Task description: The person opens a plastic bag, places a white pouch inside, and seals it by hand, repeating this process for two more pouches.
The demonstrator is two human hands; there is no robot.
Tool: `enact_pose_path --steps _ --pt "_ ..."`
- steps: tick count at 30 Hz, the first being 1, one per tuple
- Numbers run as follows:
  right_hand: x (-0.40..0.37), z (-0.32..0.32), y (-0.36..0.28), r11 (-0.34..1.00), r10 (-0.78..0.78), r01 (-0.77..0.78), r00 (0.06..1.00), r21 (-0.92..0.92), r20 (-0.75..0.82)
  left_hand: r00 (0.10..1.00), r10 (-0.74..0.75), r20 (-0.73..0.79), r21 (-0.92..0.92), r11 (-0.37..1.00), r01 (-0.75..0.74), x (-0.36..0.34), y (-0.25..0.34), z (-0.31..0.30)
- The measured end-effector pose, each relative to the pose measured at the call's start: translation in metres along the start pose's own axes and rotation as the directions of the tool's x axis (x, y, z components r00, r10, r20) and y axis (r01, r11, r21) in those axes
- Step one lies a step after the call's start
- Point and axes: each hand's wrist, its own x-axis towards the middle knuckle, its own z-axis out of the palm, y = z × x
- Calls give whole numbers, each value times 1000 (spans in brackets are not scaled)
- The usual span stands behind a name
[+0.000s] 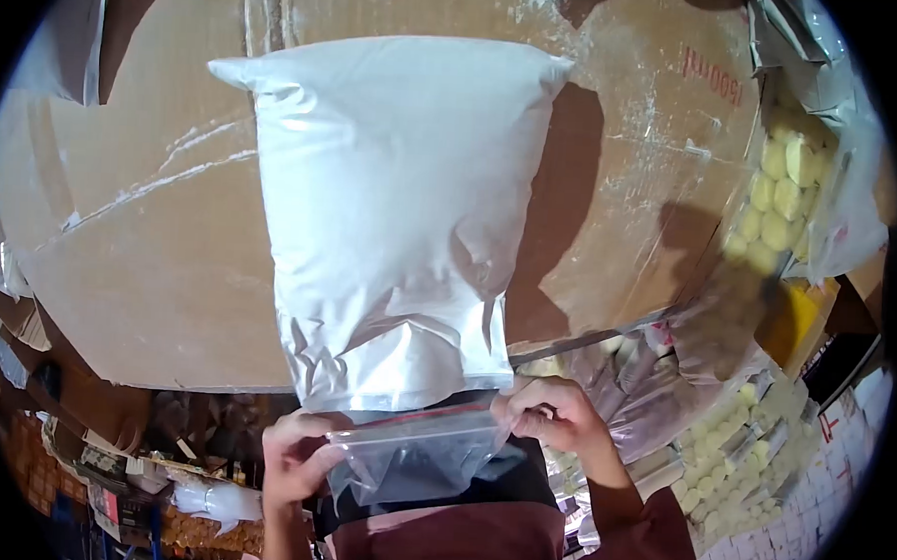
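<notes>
A large, full white bag (402,198) lies on the brown cardboard surface, its flat wrinkled end towards me. Just below that end, a small clear plastic bag (416,457) with a red line along its top edge is stretched between my hands. My left hand (301,456) is closed on its left top corner. The right top corner is pinched in my right hand (543,414). No contents can be made out inside the clear bag.
The cardboard (149,267) bears red print at upper right. Transparent bags of yellowish round pieces (778,194) lie at the right, with more (721,452) at lower right. A white plastic bundle (217,500) is at lower left. Silvery packaging (63,43) occupies the upper left.
</notes>
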Motion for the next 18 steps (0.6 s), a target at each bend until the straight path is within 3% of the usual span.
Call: enact_pose_path --steps 2,4,6,8,9,11,13,15,17,18 --pt "9 4 0 952 -275 254 954 -170 -117 992 34 -124 80 996 -25 -1 11 21" --pt "15 9 -5 940 -247 167 935 -296 -257 968 199 -156 402 907 -122 2 4 22" --pt "24 19 -16 935 -196 49 897 -352 -397 865 492 -98 684 665 -301 18 12 34" --pt "40 35 -26 938 -116 -80 843 -336 -525 827 526 -199 594 736 -325 29 21 54" --pt "48 42 -22 956 -169 -16 786 -293 -595 815 515 -265 560 770 -305 31 21 59" --pt "60 45 -25 923 -278 28 739 -385 -614 782 484 -393 488 830 -269 33 21 63" --pt "72 47 -23 903 -364 95 689 -420 -627 759 529 -381 516 802 -300 34 19 61" --pt "76 45 -19 943 -321 180 706 -279 -631 778 500 -382 463 832 -307 31 14 54" --pt "79 43 -15 964 -267 202 717 -174 -644 804 384 -454 227 922 -312 35 12 52" --pt "78 44 -13 966 -220 256 740 -36 -636 804 347 -483 157 938 -310 41 13 54"
